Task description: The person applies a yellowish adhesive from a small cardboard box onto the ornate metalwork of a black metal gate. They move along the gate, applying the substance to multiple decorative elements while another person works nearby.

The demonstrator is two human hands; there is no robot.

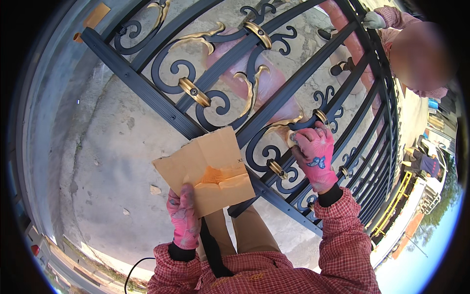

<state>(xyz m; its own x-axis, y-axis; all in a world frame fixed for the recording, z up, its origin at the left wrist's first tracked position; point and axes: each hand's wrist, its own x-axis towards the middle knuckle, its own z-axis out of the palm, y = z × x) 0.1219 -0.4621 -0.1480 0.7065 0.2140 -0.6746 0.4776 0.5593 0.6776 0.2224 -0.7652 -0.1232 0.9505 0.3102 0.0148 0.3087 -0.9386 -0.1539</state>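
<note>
Pressing against a gold scroll leaf [289, 128] on the dark iron gate [147, 93], the right hand [316, 157] is curled closed; a cardboard piece [208, 169] is pinched in the left hand [183, 215] beside it. Gold could be smeared onto dark bars if the card drifts aside.

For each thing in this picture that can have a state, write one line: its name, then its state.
Left hand: gloved, gripping the cardboard piece.
Right hand: gloved, closed against the gold leaf ornament.
Cardboard piece: torn, creased, orange-stained, held flat.
Gold leaf ornament: fixed on the gate.
Iron gate: dark, lying across the view.
</note>
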